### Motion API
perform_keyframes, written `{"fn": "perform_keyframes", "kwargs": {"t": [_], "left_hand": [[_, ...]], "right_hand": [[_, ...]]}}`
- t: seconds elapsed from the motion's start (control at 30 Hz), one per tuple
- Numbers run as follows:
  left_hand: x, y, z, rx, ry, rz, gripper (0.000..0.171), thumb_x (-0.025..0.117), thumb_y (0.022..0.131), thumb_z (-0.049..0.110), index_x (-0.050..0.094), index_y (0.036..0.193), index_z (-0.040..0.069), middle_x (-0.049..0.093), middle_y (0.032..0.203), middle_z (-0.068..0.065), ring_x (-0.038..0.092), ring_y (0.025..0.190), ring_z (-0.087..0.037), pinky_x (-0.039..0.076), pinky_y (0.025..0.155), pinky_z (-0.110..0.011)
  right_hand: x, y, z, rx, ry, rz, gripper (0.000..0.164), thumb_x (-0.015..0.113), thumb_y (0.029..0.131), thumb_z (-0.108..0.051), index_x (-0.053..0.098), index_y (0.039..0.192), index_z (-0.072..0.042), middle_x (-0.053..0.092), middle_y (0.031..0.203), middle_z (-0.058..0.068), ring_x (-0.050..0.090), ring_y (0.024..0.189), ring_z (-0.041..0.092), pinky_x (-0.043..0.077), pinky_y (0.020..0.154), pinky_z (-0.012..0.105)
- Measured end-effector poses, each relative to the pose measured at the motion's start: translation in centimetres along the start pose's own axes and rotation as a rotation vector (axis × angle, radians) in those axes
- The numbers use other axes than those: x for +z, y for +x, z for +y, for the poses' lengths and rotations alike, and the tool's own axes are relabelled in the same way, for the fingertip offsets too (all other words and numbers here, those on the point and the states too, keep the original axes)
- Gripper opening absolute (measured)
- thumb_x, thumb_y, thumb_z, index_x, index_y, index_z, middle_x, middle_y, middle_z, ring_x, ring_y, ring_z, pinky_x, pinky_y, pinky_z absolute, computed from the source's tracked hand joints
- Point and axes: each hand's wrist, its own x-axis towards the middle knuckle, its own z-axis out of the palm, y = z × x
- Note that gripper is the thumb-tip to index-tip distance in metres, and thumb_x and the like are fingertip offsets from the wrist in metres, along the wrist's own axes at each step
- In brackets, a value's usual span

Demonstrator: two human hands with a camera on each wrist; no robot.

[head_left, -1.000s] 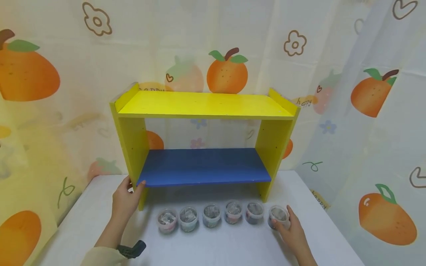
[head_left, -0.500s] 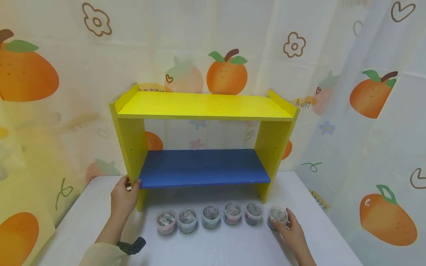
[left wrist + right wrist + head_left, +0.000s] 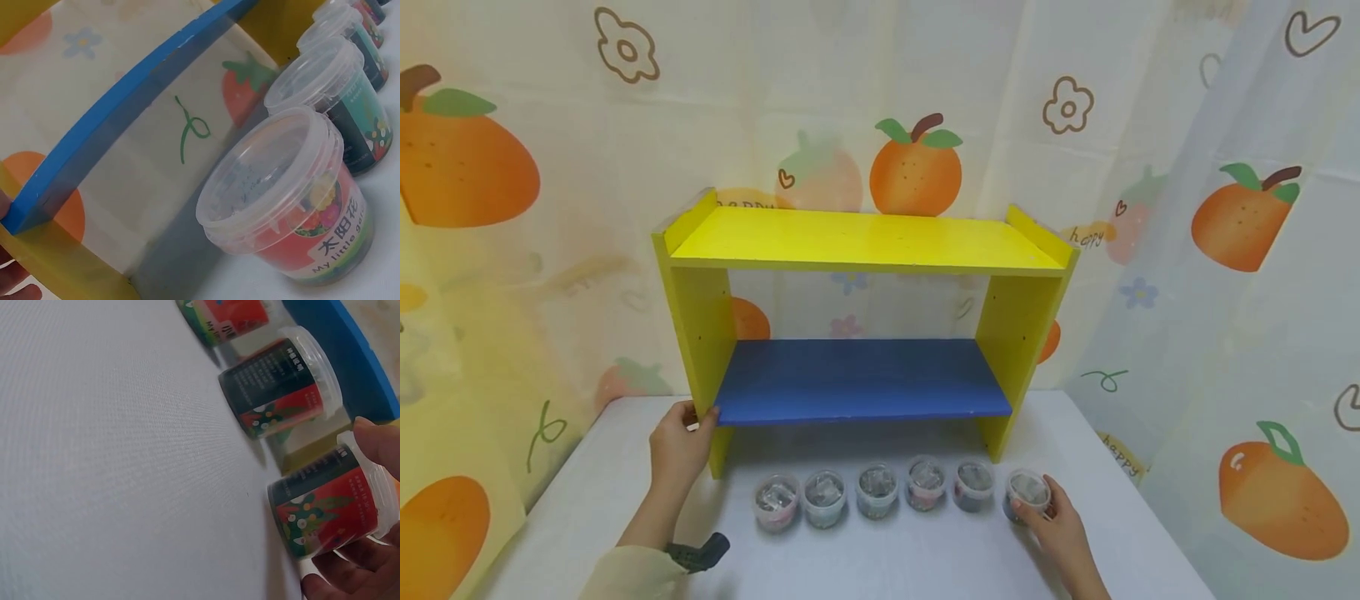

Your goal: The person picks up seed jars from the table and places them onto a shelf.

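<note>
A yellow two-tier shelf (image 3: 865, 242) with a blue lower board (image 3: 865, 383) stands on the white table. My left hand (image 3: 679, 442) grips the front edge of its left side panel, thumb by the blue board's corner and fingers around the outer side. In front of the shelf runs a row of small clear-lidded plastic tubs (image 3: 877, 490) with printed labels. My right hand (image 3: 1063, 529) holds the tub at the right end (image 3: 331, 506), thumb on the near side of its lid and fingers round the far side. A pink-labelled tub (image 3: 294, 200) is closest to the left wrist camera.
The white tablecloth (image 3: 865, 567) extends in front of the tubs. Behind the shelf hangs a curtain (image 3: 820, 100) printed with oranges, strawberries and flowers. A dark strap device (image 3: 698, 553) sits on the left wrist.
My left thumb has slid slightly left, off the blue board's front edge to its corner. The right hand still holds the end tub, and the row of tubs stands as before.
</note>
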Motion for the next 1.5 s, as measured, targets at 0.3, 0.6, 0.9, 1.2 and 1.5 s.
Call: {"fn": "perform_keyframes", "kwargs": {"t": [0.3, 0.6, 0.9, 1.2, 1.5], "left_hand": [[0.03, 0.10, -0.14, -0.049, -0.017, -0.016, 0.046, 0.059, 0.097, 0.038, 0.058, 0.117, -0.003, 0.066, 0.114, -0.025, 0.062, 0.105, -0.038, 0.053, 0.079, -0.036], [0.09, -0.22, -0.07, -0.030, -0.054, 0.016, 0.042, 0.061, 0.097, 0.034, 0.058, 0.114, -0.004, 0.066, 0.110, -0.026, 0.062, 0.103, -0.038, 0.050, 0.081, -0.037], [0.15, -0.32, -0.16, -0.006, -0.084, 0.044, 0.040, 0.063, 0.096, 0.031, 0.059, 0.112, -0.005, 0.066, 0.107, -0.026, 0.063, 0.100, -0.036, 0.037, 0.064, -0.007], [0.18, -0.50, -0.19, -0.020, -0.109, 0.045, 0.041, 0.064, 0.095, 0.032, 0.060, 0.114, -0.004, 0.067, 0.109, -0.026, 0.063, 0.102, -0.036, 0.036, 0.065, -0.005], [0.24, -0.50, -0.19, -0.029, -0.117, 0.045, 0.042, 0.064, 0.095, 0.033, 0.060, 0.115, -0.004, 0.067, 0.110, -0.026, 0.063, 0.103, -0.036, 0.038, 0.065, -0.007]], "right_hand": [[0.10, -0.02, 0.18, 0.004, 0.028, 0.004, 0.106, 0.069, 0.084, -0.057, 0.015, 0.153, 0.004, 0.023, 0.155, 0.034, 0.027, 0.140, 0.052, 0.032, 0.110, 0.058], [0.42, 0.14, 0.44, 0.026, 0.096, 0.033, 0.102, 0.073, 0.083, -0.053, 0.023, 0.149, 0.007, 0.029, 0.152, 0.034, 0.029, 0.141, 0.048, 0.033, 0.111, 0.053], [0.64, 0.28, 0.66, 0.051, 0.093, 0.039, 0.106, 0.071, 0.081, -0.059, 0.025, 0.147, 0.010, 0.032, 0.150, 0.035, 0.034, 0.139, 0.047, 0.039, 0.107, 0.052], [0.90, 0.38, 0.82, 0.085, 0.090, 0.055, 0.113, 0.071, 0.076, -0.067, 0.025, 0.147, 0.009, 0.032, 0.150, 0.035, 0.032, 0.139, 0.048, 0.037, 0.108, 0.053], [0.92, 0.20, 0.52, 0.091, 0.108, 0.063, 0.112, 0.071, 0.077, -0.064, 0.024, 0.148, 0.009, 0.030, 0.151, 0.035, 0.031, 0.140, 0.048, 0.036, 0.109, 0.053]]}}
